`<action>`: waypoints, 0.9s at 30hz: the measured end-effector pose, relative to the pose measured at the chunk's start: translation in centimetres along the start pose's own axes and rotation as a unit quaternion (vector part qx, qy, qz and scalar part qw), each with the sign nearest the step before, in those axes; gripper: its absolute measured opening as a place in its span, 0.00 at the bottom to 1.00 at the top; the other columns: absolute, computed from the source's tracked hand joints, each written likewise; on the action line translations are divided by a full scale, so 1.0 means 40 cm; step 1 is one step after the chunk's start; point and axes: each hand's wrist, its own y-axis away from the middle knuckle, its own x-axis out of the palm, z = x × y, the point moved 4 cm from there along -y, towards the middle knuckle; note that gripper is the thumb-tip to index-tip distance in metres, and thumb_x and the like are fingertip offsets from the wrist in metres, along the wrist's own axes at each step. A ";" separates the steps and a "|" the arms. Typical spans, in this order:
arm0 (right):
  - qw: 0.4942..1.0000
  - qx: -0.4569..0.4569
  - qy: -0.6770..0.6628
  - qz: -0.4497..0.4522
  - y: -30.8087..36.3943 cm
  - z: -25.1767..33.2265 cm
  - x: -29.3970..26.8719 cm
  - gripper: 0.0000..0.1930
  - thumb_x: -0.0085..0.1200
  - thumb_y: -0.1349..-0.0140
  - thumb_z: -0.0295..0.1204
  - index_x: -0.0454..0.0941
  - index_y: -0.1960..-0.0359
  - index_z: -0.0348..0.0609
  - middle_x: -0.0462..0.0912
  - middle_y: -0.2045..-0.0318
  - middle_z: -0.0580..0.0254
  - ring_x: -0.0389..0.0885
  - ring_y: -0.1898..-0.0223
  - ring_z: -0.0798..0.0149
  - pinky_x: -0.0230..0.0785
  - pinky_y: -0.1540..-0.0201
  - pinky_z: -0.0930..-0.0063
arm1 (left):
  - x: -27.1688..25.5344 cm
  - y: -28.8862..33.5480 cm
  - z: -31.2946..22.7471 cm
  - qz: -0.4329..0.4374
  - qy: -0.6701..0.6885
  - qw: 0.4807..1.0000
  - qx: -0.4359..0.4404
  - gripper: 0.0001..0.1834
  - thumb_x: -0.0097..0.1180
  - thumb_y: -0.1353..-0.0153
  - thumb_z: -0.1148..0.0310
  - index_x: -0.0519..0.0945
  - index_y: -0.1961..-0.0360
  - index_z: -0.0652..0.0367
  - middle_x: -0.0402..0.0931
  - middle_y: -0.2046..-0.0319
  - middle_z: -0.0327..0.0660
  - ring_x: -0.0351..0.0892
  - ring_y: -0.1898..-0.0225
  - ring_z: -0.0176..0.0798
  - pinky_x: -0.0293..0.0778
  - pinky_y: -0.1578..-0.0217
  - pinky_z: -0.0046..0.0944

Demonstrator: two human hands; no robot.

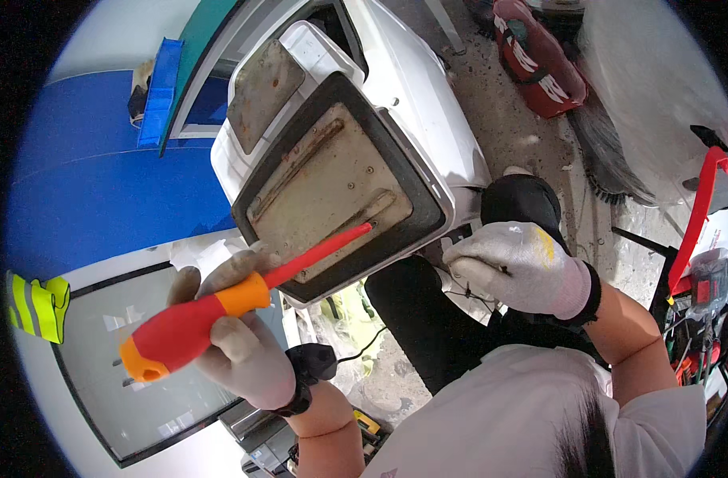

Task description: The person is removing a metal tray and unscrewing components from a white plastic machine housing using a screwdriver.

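Note:
My left hand (256,362), in a whitish glove, grips a screwdriver (176,334) by its red and orange handle. The long red shaft points up and right, and its tip meets or overlaps a screw spot near the right edge of a worn beige metal plate (316,175). A thick dark border surrounds that plate, set in a white housing (427,88) tilted in front of me. Closed fingers show on my right hand (523,267), also gloved, just right of the housing's lower corner. Thin dark wires (469,296) lie by these fingers; what they hold cannot be made out.
Left stand a blue panel (117,199), a framed glass pane (141,350) and a yellow high-visibility vest (45,307). A red bag (539,60) sits on the floor at the upper right, beside plastic wrap (659,95). Assorted tools lie at the right edge near a red frame (694,223).

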 end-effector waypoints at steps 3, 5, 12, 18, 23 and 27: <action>1.000 0.002 0.004 0.005 0.006 0.001 0.002 0.07 0.54 0.41 0.26 0.79 0.65 0.36 0.81 0.72 0.52 0.81 0.69 0.53 0.72 0.66 0.66 | 0.011 0.023 -0.015 0.020 -0.028 0.999 0.038 0.34 0.56 0.40 0.47 0.61 0.44 0.61 0.77 0.62 0.51 0.79 0.61 0.59 0.75 0.57 0.54; 1.000 -0.001 0.009 0.005 0.011 0.001 0.005 0.07 0.54 0.41 0.26 0.79 0.65 0.36 0.81 0.72 0.52 0.81 0.69 0.54 0.72 0.66 0.66 | 0.005 0.044 -0.034 -0.023 -0.021 0.995 0.098 0.33 0.57 0.41 0.48 0.62 0.45 0.58 0.76 0.62 0.47 0.79 0.60 0.60 0.74 0.58 0.54; 0.996 -0.046 -0.061 0.045 0.020 0.048 0.020 0.09 0.57 0.41 0.26 0.79 0.60 0.35 0.81 0.70 0.52 0.80 0.70 0.56 0.71 0.67 0.69 | 0.027 0.171 -0.103 0.068 0.193 0.958 0.200 0.22 0.66 0.47 0.68 0.65 0.58 0.50 0.74 0.58 0.39 0.69 0.45 0.61 0.68 0.44 0.61; 0.897 0.152 -0.408 0.068 0.049 0.069 0.046 0.26 0.44 0.32 0.45 0.71 0.47 0.30 0.82 0.65 0.56 0.80 0.61 0.63 0.70 0.58 0.72 | 0.117 0.223 -0.059 0.305 0.209 0.922 0.113 0.25 0.70 0.56 0.78 0.67 0.62 0.56 0.73 0.56 0.51 0.75 0.51 0.66 0.77 0.55 0.56; 0.895 0.161 -0.414 -0.038 0.057 0.075 0.006 0.19 0.42 0.30 0.40 0.76 0.58 0.33 0.83 0.70 0.56 0.81 0.71 0.69 0.74 0.65 0.77 | 0.118 0.292 -0.004 0.233 0.228 0.945 -0.002 0.24 0.72 0.56 0.75 0.73 0.59 0.60 0.73 0.48 0.55 0.73 0.47 0.65 0.71 0.48 0.54; 0.900 0.163 -0.384 -0.125 0.053 0.057 -0.020 0.18 0.41 0.29 0.39 0.74 0.61 0.33 0.81 0.73 0.59 0.80 0.72 0.70 0.74 0.66 0.77 | 0.064 0.309 0.025 0.243 0.136 0.957 -0.086 0.31 0.67 0.54 0.80 0.72 0.46 0.61 0.71 0.44 0.54 0.74 0.45 0.51 0.71 0.47 0.45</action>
